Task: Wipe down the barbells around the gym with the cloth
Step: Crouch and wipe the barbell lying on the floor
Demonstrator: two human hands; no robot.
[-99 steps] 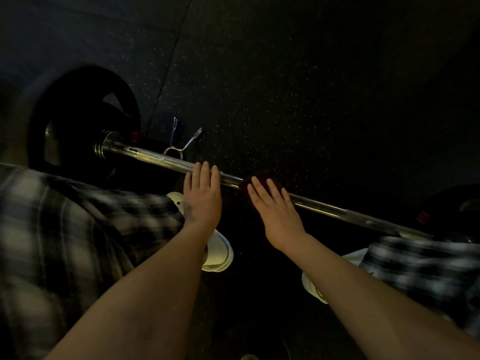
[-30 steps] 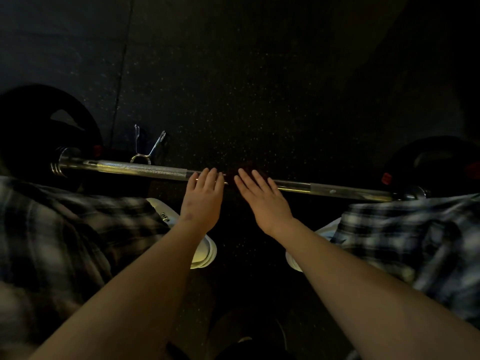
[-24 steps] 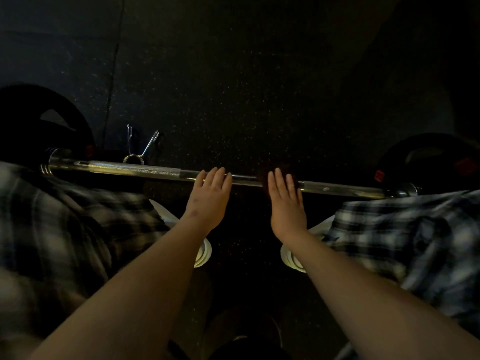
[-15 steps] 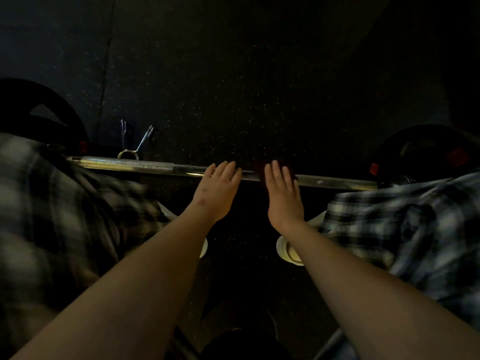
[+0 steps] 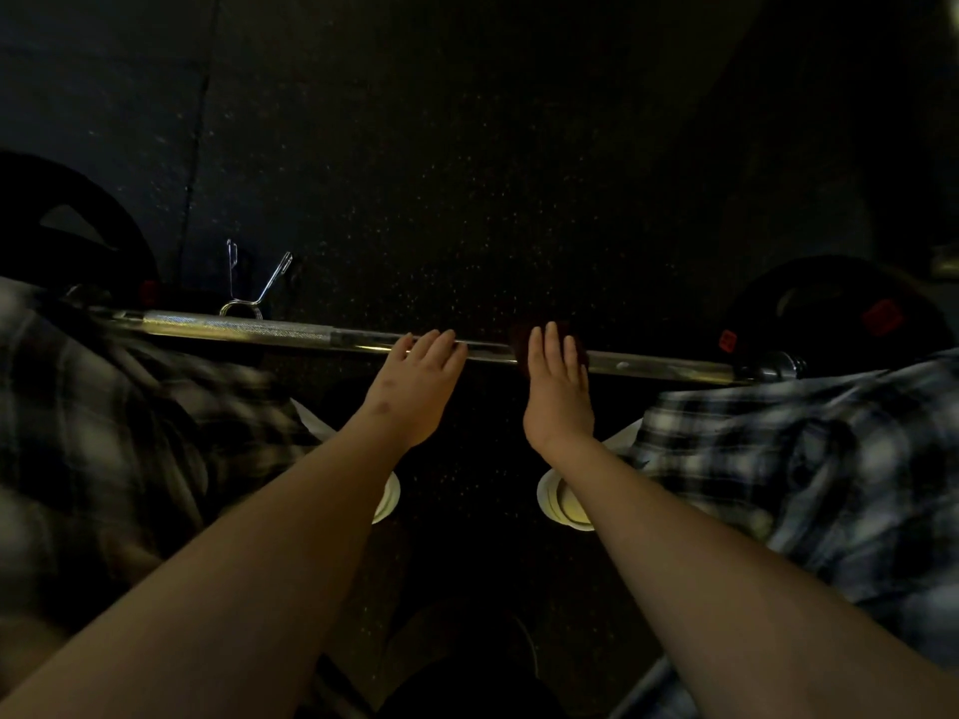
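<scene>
bar (image 5: 249, 328): lies on the floor (image 5: 467, 147), running left to right across the view, a dark plate at either end.
left plate (image 5: 31, 199): on the bar's left end, partly hidden by a plaid leg (image 5: 104, 433).
right plate (image 5: 830, 303): on the bar's right end, with red labels.
cloth (image 5: 519, 338): dark red, draped over the bar just right of its middle (its edges are hard to make out in the dim light).
right hand (image 5: 558, 397): palm down on the cloth, fingers straight and close together, pressing it onto the bar; nothing is gripped.
left hand (image 5: 415, 386): palm down, fingers straight, their tips resting on the bare bar just left of the cloth; holds nothing.
clip (image 5: 254, 298): spring collar on the floor, just beyond the bar's left part.
shoes (image 5: 386, 503): white, one under each forearm, on the near side of the bar.
</scene>
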